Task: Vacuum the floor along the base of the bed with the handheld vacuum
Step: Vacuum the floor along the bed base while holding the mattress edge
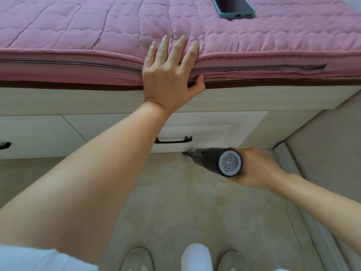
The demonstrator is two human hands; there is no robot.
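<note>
My right hand [257, 169] is wrapped around a dark grey handheld vacuum [216, 161] with a pale round rear vent. Its narrow nozzle tip touches the beige floor [175, 202] right at the foot of the bed's drawer front [214, 126]. My left hand [172, 73] grips the edge of the pink quilted mattress [78, 36], fingers spread on top and thumb under the rim. Small dark specks lie on the floor near the nozzle.
The light wooden bed base [58, 102] has drawers with black handles [173, 140]. A phone [233, 5] lies on the mattress at the top. A wall and skirting board [289, 163] close in on the right. My shoes [136, 259] stand at the bottom.
</note>
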